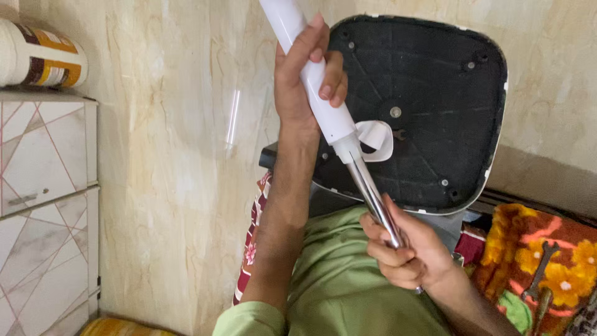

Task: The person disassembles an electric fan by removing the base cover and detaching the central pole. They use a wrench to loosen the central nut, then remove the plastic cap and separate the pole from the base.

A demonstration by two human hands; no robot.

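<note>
My left hand (308, 78) is wrapped around a white plastic tube (323, 106) that runs diagonally from the top centre. A shiny chrome rod (370, 190) comes out of the tube's lower end. My right hand (404, 249) grips the lower part of that rod, just above my green-clothed lap. A white strap loop (380, 138) hangs at the joint between tube and rod. Behind both lies the black underside of a seat pad (435, 93) with a white edge, several bolts and a centre hole.
A metal spanner (540, 264) lies on an orange flowered blanket (516, 249) at the lower right. A white and brown bottle (40, 59) lies on a patterned tiled cabinet (46, 186) at the left. Beige marbled surface (174, 155) fills the background.
</note>
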